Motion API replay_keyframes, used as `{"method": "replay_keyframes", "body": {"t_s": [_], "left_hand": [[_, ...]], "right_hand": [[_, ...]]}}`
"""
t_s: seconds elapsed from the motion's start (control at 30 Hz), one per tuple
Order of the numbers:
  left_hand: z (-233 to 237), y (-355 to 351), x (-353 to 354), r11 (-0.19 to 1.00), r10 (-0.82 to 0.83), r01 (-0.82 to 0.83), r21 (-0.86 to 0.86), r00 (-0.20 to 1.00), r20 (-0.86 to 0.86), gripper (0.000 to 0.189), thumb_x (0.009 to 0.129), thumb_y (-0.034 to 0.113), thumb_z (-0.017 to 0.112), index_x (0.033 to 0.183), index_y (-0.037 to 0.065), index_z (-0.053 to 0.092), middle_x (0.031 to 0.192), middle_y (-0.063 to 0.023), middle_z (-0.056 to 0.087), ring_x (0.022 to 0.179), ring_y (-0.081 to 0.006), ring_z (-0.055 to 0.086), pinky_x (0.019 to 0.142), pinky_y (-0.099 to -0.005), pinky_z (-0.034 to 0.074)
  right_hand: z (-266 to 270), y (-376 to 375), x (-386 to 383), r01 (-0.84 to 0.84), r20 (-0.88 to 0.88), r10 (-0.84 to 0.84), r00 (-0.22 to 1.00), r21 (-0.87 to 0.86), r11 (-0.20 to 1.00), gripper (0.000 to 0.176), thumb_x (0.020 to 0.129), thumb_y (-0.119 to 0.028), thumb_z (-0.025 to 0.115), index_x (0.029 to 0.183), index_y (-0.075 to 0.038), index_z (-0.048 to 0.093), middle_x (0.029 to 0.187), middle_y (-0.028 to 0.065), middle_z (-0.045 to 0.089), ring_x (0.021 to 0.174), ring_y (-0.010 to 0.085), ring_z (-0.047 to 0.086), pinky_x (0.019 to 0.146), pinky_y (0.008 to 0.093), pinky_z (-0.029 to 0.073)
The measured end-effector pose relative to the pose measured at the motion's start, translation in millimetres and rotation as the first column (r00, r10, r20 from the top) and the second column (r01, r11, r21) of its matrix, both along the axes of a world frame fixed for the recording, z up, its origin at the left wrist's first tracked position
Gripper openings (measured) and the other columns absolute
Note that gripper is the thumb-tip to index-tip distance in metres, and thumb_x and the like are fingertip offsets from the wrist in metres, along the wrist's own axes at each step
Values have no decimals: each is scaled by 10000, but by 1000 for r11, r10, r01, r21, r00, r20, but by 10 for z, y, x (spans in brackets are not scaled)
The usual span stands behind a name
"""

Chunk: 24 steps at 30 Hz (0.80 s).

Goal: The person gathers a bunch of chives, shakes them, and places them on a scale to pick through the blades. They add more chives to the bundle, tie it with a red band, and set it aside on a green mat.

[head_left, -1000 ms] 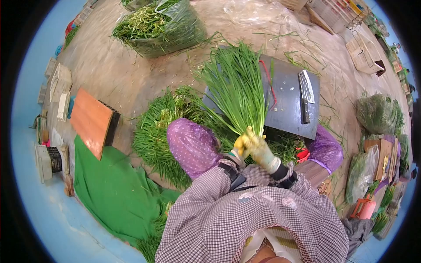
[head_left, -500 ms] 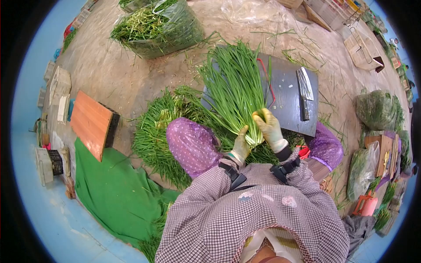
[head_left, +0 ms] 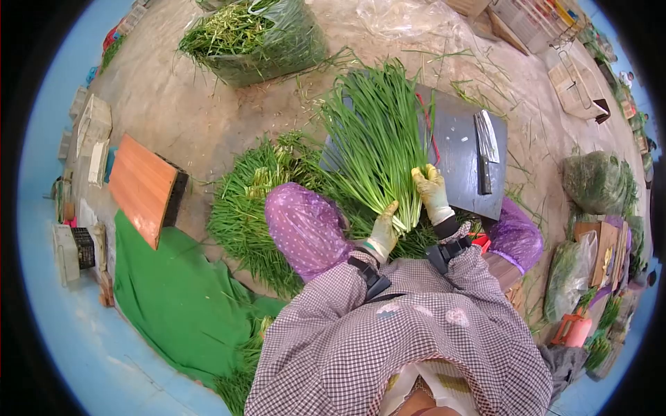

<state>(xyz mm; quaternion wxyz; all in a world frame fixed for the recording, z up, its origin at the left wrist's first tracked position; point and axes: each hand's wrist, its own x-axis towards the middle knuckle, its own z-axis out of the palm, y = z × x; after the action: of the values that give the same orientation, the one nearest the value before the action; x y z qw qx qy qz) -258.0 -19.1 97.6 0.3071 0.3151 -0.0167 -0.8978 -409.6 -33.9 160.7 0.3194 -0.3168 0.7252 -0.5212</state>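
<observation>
A large bunch of garlic chives (head_left: 378, 132) is fanned over a dark grey board (head_left: 458, 152), with its pale stem ends toward me. Low on those stems, my gloved left hand (head_left: 383, 232) is closed around the left side. My right hand (head_left: 431, 193), also gloved, has its fingers bent and pressed together on stems at the bunch's right edge. A black-handled knife (head_left: 488, 149) lies on the board's right side, apart from both hands. Part of a red cord (head_left: 431, 132) shows beside the leaves.
A pile of chives (head_left: 243, 208) lies left of my knee. A filled plastic bag (head_left: 270, 48) stands ahead. At left are an orange-brown board (head_left: 142, 191) and a green cloth (head_left: 180, 305). Bagged greens (head_left: 593, 180) and a crate (head_left: 572, 80) stand at right.
My right hand has moved slightly up and right, away from my left hand. The stem ends are spread wider. The left hand stays at the stems, and the view has shifted slightly.
</observation>
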Motion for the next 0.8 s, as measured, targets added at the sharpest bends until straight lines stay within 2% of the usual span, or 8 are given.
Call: {"method": "replay_keyframes", "body": {"t_s": [0.1, 0.23, 0.37, 0.47, 0.5, 0.6, 0.63, 0.8], "left_hand": [[27, -3, -2, 1000, -11, 10, 13, 999, 47, 264, 1008, 196, 564, 1205, 24, 602, 1084, -110, 705, 929, -241, 710, 819, -382, 608], [-57, 32, -8, 1000, -2, 3, -26, 999, 33, 251, 1007, 204, 568, 1184, 32, 611, 1071, -107, 708, 913, -238, 710, 802, -377, 609], [-34, 21, 25, 1000, 11, -10, -27, 1000, 19, 257, 1003, 202, 571, 1187, 27, 611, 1073, -111, 708, 907, -239, 710, 804, -380, 608], [89, 11, 19, 1000, 15, -15, -5, 1000, -3, 254, 994, 182, 583, 1181, 15, 620, 1053, -106, 714, 890, -231, 712, 778, -370, 610], [105, 5, 14, 1000, 15, -15, 8, 1000, -10, 251, 990, 173, 589, 1178, 10, 625, 1043, -103, 717, 881, -227, 714, 764, -365, 611], [11, 15, 7, 1000, -16, 16, -3, 999, 41, 240, 987, 159, 592, 1159, -1, 640, 1044, -107, 717, 888, -226, 712, 770, -359, 613], [9, 15, 16, 999, -48, 49, -4, 996, 69, 242, 983, 145, 591, 1166, -7, 634, 1059, -114, 714, 907, -229, 712, 789, -361, 614], [-77, 52, 5, 994, -66, 72, -79, 994, 82, 258, 961, 137, 643, 1170, -13, 638, 1089, -115, 710, 918, -221, 715, 784, -345, 625]], "right_hand": [[239, 25, 47, -117, -198, 110, 974, -25, 993, 143, 952, -166, 659, 992, -39, 605, 819, -9, 583, 747, 95, 508, 697, 252, 458], [248, 0, 186, -172, -433, 443, 785, 535, 827, 438, 850, -424, 717, 1082, -56, 662, 1043, 169, 715, 983, 357, 682, 838, 439, 525], [-52, -22, 43, -208, -334, 410, 848, 502, 840, 544, 871, -369, 710, 1269, -9, 619, 1132, 205, 704, 1054, 335, 683, 898, 385, 523], [-465, 47, -76, -114, -79, 133, 988, 203, 973, 517, 897, -298, 710, 1284, 27, 603, 1146, 200, 707, 1039, 272, 690, 896, 343, 516], [-586, 49, -67, 6, -55, -4, 999, 37, 999, 413, 920, -242, 700, 1187, 62, 620, 1084, 155, 713, 967, 213, 671, 853, 332, 514], [83, 47, -28, -75, -131, 96, 987, 158, 985, 313, 928, -223, 686, 1062, 54, 623, 979, 111, 703, 870, 193, 648, 788, 338, 513], [131, 43, 47, -50, -132, 54, 990, 33, 998, 263, 925, -225, 690, 981, 19, 611, 873, 85, 667, 798, 158, 610, 727, 324, 499], [211, 155, 22, -71, -205, 61, 977, -40, 997, 172, 945, -177, 665, 975, -16, 612, 799, 25, 603, 742, 113, 544, 667, 287, 464]]}}
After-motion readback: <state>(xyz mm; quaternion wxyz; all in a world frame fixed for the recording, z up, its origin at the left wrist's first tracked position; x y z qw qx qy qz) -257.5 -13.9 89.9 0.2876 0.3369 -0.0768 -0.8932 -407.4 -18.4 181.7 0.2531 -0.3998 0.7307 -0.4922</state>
